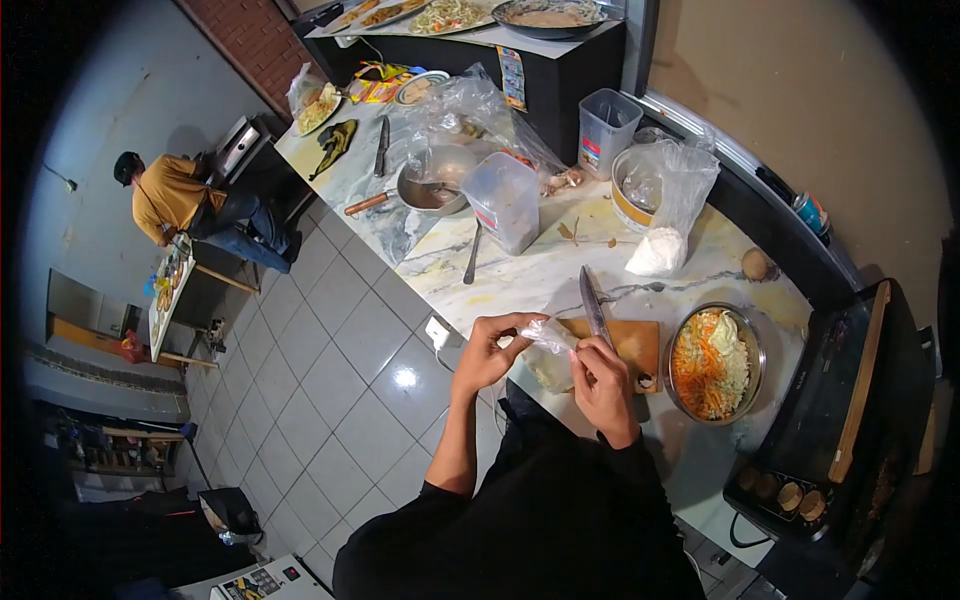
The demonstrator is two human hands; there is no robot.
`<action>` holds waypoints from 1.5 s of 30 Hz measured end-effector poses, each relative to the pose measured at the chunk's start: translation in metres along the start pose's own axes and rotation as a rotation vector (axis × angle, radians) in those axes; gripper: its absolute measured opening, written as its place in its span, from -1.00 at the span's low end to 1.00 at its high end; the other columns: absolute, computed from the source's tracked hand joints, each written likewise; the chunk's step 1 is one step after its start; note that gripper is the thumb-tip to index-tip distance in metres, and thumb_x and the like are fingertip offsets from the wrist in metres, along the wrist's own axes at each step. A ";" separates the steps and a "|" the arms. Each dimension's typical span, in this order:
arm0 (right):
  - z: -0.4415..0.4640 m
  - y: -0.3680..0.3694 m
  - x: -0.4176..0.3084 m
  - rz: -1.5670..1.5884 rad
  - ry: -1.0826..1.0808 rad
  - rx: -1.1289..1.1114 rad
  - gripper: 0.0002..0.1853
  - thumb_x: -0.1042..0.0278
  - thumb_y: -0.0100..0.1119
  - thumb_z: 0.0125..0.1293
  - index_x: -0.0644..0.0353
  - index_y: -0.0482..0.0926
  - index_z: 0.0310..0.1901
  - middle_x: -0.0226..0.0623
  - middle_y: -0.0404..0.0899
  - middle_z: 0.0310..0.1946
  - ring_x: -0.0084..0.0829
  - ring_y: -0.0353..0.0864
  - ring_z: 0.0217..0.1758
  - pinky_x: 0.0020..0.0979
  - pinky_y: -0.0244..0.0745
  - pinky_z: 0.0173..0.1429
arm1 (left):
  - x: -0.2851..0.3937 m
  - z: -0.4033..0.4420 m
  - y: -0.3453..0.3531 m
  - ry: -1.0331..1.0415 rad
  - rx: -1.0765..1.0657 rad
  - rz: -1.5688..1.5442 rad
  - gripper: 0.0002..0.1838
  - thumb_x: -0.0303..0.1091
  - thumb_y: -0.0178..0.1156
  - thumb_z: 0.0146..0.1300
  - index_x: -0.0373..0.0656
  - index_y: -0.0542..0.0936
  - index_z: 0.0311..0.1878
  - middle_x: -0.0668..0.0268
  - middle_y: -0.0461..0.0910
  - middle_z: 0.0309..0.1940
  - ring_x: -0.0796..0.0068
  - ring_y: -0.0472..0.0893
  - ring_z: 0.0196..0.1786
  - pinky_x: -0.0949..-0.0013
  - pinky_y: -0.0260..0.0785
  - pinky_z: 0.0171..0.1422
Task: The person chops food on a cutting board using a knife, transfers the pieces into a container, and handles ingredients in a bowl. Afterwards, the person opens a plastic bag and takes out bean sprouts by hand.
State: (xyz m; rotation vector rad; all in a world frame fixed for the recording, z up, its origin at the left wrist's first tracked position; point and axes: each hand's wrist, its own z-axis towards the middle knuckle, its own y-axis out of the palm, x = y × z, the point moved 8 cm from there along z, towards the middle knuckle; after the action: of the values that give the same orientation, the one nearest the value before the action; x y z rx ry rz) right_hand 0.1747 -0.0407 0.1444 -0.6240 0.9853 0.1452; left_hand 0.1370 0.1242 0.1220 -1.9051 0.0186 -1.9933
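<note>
My left hand [491,352] and my right hand [603,384] both pinch the gathered top of a clear plastic bag [548,370], one on each side. Something pale sits in the lower part of the bag; I cannot make out what. Behind the bag lies a wooden cutting board [637,350], partly covered by my right hand. A knife [593,303] rests with its blade pointing away from me, its handle end hidden near the right hand. To the right stands a metal bowl [764,377] of shredded carrot and pale shredded vegetable.
A plastic container [507,205], a saucepan [437,180], a spoon [473,253] and a bag of white powder [657,252] occupy the marble table farther back. A black griddle [810,400] borders the right side. Across the tiled floor, a person in a yellow shirt [172,200] stands by another table.
</note>
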 end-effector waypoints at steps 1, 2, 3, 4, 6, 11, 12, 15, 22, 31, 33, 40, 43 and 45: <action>0.001 -0.002 -0.003 0.001 -0.008 0.023 -0.93 0.62 0.14 0.28 0.39 0.48 -0.36 -0.09 0.48 -0.38 -0.10 0.49 -0.45 -0.27 0.39 -0.35 | -0.002 -0.001 -0.003 0.000 0.001 -0.002 -0.75 -0.69 0.16 0.18 -0.33 0.68 -0.08 0.18 0.72 -0.21 0.41 0.66 -0.13 0.38 0.48 0.05; 0.001 -0.004 -0.004 0.001 -0.016 0.045 -0.93 0.60 0.15 0.27 0.37 0.48 -0.36 -0.07 0.50 -0.37 -0.06 0.51 -0.41 -0.25 0.39 -0.33 | -0.004 -0.001 -0.004 0.016 -0.003 0.001 -0.79 -0.66 0.17 0.20 -0.34 0.69 -0.12 0.19 0.73 -0.24 0.43 0.66 -0.17 0.39 0.49 0.03; -0.001 -0.005 -0.002 0.000 -0.014 0.043 -0.93 0.60 0.15 0.27 0.37 0.48 -0.36 -0.07 0.50 -0.37 -0.06 0.51 -0.41 -0.25 0.39 -0.33 | -0.006 -0.002 -0.007 0.031 -0.008 0.004 -0.83 -0.63 0.19 0.21 -0.34 0.70 -0.16 0.20 0.74 -0.28 0.45 0.66 -0.20 0.40 0.49 0.02; -0.005 -0.011 0.005 0.033 0.018 0.088 -0.94 0.61 0.13 0.27 0.36 0.48 -0.36 -0.09 0.48 -0.39 -0.10 0.51 -0.43 -0.27 0.39 -0.33 | -0.010 -0.003 -0.013 0.031 -0.007 0.004 -0.83 -0.63 0.19 0.21 -0.34 0.70 -0.16 0.20 0.74 -0.28 0.45 0.66 -0.20 0.40 0.49 0.02; -0.004 -0.026 0.014 0.047 0.090 0.114 -0.94 0.65 0.13 0.26 0.36 0.48 -0.37 -0.13 0.46 -0.43 -0.25 0.52 -0.43 -0.35 0.38 -0.35 | -0.024 -0.005 -0.033 -0.032 0.041 -0.091 -0.84 -0.56 0.14 0.33 -0.34 0.69 -0.14 0.27 0.71 -0.33 0.56 0.60 -0.24 0.43 0.45 -0.05; -0.005 -0.007 0.020 0.198 0.072 0.088 -0.93 0.64 0.14 0.29 0.37 0.47 -0.23 -0.29 0.49 -0.36 -0.58 0.47 -0.36 -0.55 0.35 -0.29 | -0.025 -0.009 -0.036 -0.066 0.212 -0.277 -0.72 -0.33 0.06 0.46 -0.34 0.68 -0.17 0.28 0.68 -0.23 0.56 0.56 -0.09 0.41 0.38 0.08; -0.002 -0.002 0.013 0.195 0.075 0.084 -0.93 0.64 0.14 0.29 0.37 0.47 -0.23 -0.29 0.49 -0.36 -0.58 0.47 -0.36 -0.55 0.35 -0.29 | -0.020 -0.007 -0.033 -0.069 0.213 -0.282 -0.72 -0.33 0.06 0.46 -0.34 0.68 -0.17 0.28 0.68 -0.23 0.56 0.56 -0.09 0.41 0.38 0.08; 0.005 0.007 0.019 0.257 0.190 0.044 -0.85 0.63 0.15 0.30 0.39 0.49 -0.11 -0.32 0.51 -0.29 -0.64 0.47 -0.28 -0.58 0.40 -0.22 | 0.004 -0.001 -0.035 0.137 0.303 -0.030 -0.74 -0.29 0.14 0.41 -0.31 0.67 -0.16 0.18 0.63 -0.27 0.32 0.57 -0.18 0.32 0.38 0.02; 0.049 -0.023 -0.019 0.093 -0.054 -0.008 -0.80 0.68 0.15 0.18 0.39 0.56 -0.14 -0.11 0.53 -0.28 -0.27 0.58 -0.29 -0.41 0.46 -0.16 | 0.055 -0.004 -0.092 0.346 0.615 0.381 -0.80 -0.47 0.13 0.31 -0.28 0.65 -0.07 0.16 0.43 -0.46 0.22 0.47 -0.36 0.28 0.35 -0.11; -0.002 -0.009 -0.041 0.012 -0.051 -0.237 -0.75 0.65 0.26 -0.07 0.29 0.54 -0.28 -0.13 0.49 -0.08 -0.14 0.53 0.03 -0.28 0.42 0.14 | 0.029 -0.055 -0.060 0.032 0.357 -0.078 -0.57 -0.56 0.05 0.36 -0.23 0.47 0.30 0.22 0.67 -0.22 0.62 0.48 -0.42 0.47 0.42 -0.22; 0.002 -0.017 -0.060 -0.002 -0.107 -0.256 -0.79 0.62 0.28 -0.03 0.31 0.52 -0.31 -0.13 0.52 -0.07 -0.12 0.55 0.06 -0.27 0.42 0.16 | 0.027 -0.062 -0.056 -0.030 0.291 -0.151 -0.52 -0.52 -0.02 0.44 -0.19 0.34 0.42 0.16 0.65 0.08 0.67 0.45 -0.46 0.54 0.39 -0.36; 0.011 0.019 -0.055 0.013 0.029 -0.512 -0.93 0.60 0.15 0.23 0.33 0.49 -0.27 -0.12 0.60 -0.26 -0.06 0.63 -0.23 -0.23 0.51 -0.15 | 0.041 -0.074 -0.037 0.003 0.080 -0.053 -0.44 -0.52 0.02 0.41 -0.18 0.25 0.47 0.13 0.37 0.40 0.61 0.48 -0.48 0.49 0.44 -0.31; 0.011 0.021 -0.041 -0.182 -0.014 -0.552 -0.87 0.58 0.09 0.29 0.31 0.51 -0.13 -0.04 0.62 -0.26 0.01 0.62 -0.25 -0.17 0.48 -0.22 | 0.042 -0.079 -0.033 -0.024 0.078 -0.054 -0.42 -0.53 0.03 0.40 -0.20 0.23 0.48 0.12 0.31 0.44 0.55 0.55 -0.44 0.44 0.48 -0.24; 0.014 0.023 -0.037 -0.344 0.010 -0.597 -0.80 0.61 0.06 0.28 0.28 0.55 -0.07 -0.01 0.64 -0.29 0.04 0.63 -0.22 -0.10 0.48 -0.19 | 0.045 -0.081 -0.031 -0.024 0.094 -0.056 -0.41 -0.53 0.03 0.39 -0.21 0.22 0.48 0.13 0.30 0.45 0.53 0.57 -0.42 0.42 0.49 -0.22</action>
State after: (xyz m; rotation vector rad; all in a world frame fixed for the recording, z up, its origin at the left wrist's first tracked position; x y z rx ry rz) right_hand 0.1549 -0.0079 0.1701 -1.3317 0.8261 0.1308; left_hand 0.0500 0.1198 0.1670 -1.8891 -0.1341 -1.9702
